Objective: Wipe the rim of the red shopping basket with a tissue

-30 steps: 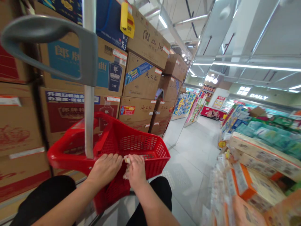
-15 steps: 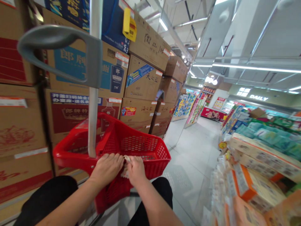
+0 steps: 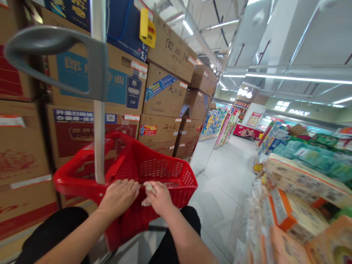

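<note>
A red plastic shopping cart with perforated basket walls stands in front of my knees. My left hand is closed over the near rim of its basket. Just right of it, my right hand grips a crumpled whitish cloth against the same rim; part of the cloth hangs down the outer wall. My right fingertips are partly hidden by the cloth. A gap separates the two hands. Rising from the cart's left end is a silver pole with a grey loop handle.
Stacked cartons form a wall behind the cart, with a yellow price tag near the top. A pale tiled floor runs ahead on the right. Piled packaged goods line the right side.
My right hand has drawn a little away from the left, widening the gap, with the cloth bunched in it. The cart, pole and cartons have shifted slightly left in view.
</note>
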Available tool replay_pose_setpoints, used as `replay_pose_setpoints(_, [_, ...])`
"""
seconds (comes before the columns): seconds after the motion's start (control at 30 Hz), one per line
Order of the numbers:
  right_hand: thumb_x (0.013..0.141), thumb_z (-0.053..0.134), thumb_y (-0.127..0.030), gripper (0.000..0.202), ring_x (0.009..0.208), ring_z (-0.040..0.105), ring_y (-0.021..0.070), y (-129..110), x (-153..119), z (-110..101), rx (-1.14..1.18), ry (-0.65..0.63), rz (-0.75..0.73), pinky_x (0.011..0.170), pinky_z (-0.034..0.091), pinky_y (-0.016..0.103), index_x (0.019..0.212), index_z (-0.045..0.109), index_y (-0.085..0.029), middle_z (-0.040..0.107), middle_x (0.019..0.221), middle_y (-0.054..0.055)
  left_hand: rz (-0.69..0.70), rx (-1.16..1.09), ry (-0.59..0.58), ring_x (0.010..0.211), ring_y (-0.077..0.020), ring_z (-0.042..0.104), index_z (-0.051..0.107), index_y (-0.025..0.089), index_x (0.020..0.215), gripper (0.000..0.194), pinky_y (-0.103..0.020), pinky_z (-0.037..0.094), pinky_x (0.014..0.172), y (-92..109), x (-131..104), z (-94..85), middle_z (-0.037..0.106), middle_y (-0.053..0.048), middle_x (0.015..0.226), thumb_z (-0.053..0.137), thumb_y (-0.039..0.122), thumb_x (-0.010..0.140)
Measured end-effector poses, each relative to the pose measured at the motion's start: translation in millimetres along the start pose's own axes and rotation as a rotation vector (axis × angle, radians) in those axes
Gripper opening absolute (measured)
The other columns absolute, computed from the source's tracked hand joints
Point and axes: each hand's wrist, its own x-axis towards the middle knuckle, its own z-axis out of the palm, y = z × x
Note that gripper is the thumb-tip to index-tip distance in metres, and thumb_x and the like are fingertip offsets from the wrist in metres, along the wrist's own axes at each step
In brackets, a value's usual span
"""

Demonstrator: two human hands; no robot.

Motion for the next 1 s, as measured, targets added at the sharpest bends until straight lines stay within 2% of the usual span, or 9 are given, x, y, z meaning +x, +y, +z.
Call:
replay_pose_setpoints(0.07, [0.088,0.047,-0.031,0.031,0.088,0.063,0.0169,0.3,8.6,-3.7,0.210,-0.034,0.150,0.079,0.050,0.031,0.116,0.057,-0.022,0.067,0.098,0.004,-0.011,0.000,0.023,0.067,-0.0208,0.052,0.060,0.019,0.073,0.018,-0.037,0.033,0.067,-1.0,-1.1,2.2,0.057,-0.003,0.067,0.049,0.024,0.087])
replay_pose_setpoints(0.13, [0.092,0.036,-0.031,0.034,0.090,0.063,0.0161,-2.0,11.4,-1.9,0.285,0.046,0.188,0.081,0.049,0.030,0.119,0.054,-0.020,0.067,0.102,0.005,-0.019,-0.003,0.027,0.068,-0.0212,0.053,0.060,0.019,0.074,0.017,-0.037,0.033,0.067,-1.7,-2.0,4.2,0.058,-0.004,0.068,0.049,0.023,0.086])
replay_pose_setpoints(0.2, [0.093,0.034,-0.028,0.036,0.104,0.058,0.0171,-3.9,6.5,3.1,0.166,0.140,0.063,0.093,0.042,0.034,0.122,0.053,-0.021,0.063,0.114,0.006,-0.008,-0.009,0.022,0.069,-0.0214,0.053,0.061,0.018,0.076,0.017,-0.037,0.034,0.067,-2.6,-3.1,5.5,0.059,-0.005,0.071,0.049,0.022,0.086])
replay_pose_setpoints(0.3, [0.088,0.042,-0.022,0.035,0.109,0.054,0.0197,-2.8,-1.1,5.9,-0.104,0.126,-0.104,0.098,0.036,0.036,0.119,0.057,-0.022,0.062,0.116,0.006,0.014,-0.024,0.024,0.071,-0.0211,0.054,0.062,0.017,0.080,0.016,-0.037,0.035,0.069,-4.0,-4.7,5.8,0.061,-0.006,0.076,0.047,0.020,0.086])
replay_pose_setpoints(0.5, [0.092,0.037,-0.036,0.034,0.071,0.061,0.0185,-6.5,18.8,1.6,-0.238,-0.039,0.282,0.067,0.045,0.029,0.088,0.066,-0.019,0.067,0.076,0.006,-0.039,-0.061,0.032,0.069,-0.0195,0.053,0.060,0.019,0.074,0.019,-0.036,0.034,0.068,-1.2,-2.1,-0.2,0.058,-0.004,0.069,0.048,0.024,0.087])
replay_pose_setpoints(0.67, [0.089,0.045,-0.027,0.036,0.106,0.053,0.0222,-11.0,-2.5,17.2,-0.346,0.137,-0.057,0.094,0.038,0.040,0.125,0.050,-0.023,0.059,0.117,0.008,-0.062,-0.084,-0.023,0.065,-0.0188,0.051,0.058,0.019,0.068,0.022,-0.035,0.033,0.065,-0.2,-0.5,-5.1,0.054,-0.003,0.064,0.046,0.022,0.087])
replay_pose_setpoints(0.73, [0.087,0.048,-0.022,0.039,0.107,0.052,0.0209,-6.4,-8.2,13.8,-0.326,0.090,-0.135,0.095,0.038,0.038,0.126,0.049,-0.022,0.060,0.115,0.008,-0.068,-0.093,-0.022,0.066,-0.0185,0.051,0.059,0.019,0.070,0.021,-0.036,0.033,0.066,-0.3,-0.7,-6.1,0.055,-0.003,0.065,0.047,0.022,0.087])
replay_pose_setpoints(0.87, [0.089,0.046,-0.026,0.028,0.095,0.059,0.0162,1.1,0.9,-1.9,-0.124,-0.105,-0.068,0.086,0.044,0.028,0.113,0.059,-0.025,0.067,0.102,0.002,-0.097,-0.065,-0.048,0.066,-0.0180,0.051,0.058,0.018,0.068,0.022,-0.036,0.032,0.067,2.9,-0.1,-9.4,0.055,-0.003,0.064,0.046,0.021,0.087])
replay_pose_setpoints(1.0, [0.094,0.034,-0.032,0.036,0.096,0.060,0.0152,-2.4,-1.8,5.4,-0.047,-0.007,0.065,0.085,0.044,0.028,0.122,0.054,-0.023,0.066,0.106,0.003,-0.106,-0.058,-0.085,0.066,-0.0181,0.050,0.056,0.017,0.067,0.025,-0.036,0.029,0.067,6.9,-1.5,-9.9,0.055,-0.004,0.063,0.044,0.022,0.088])
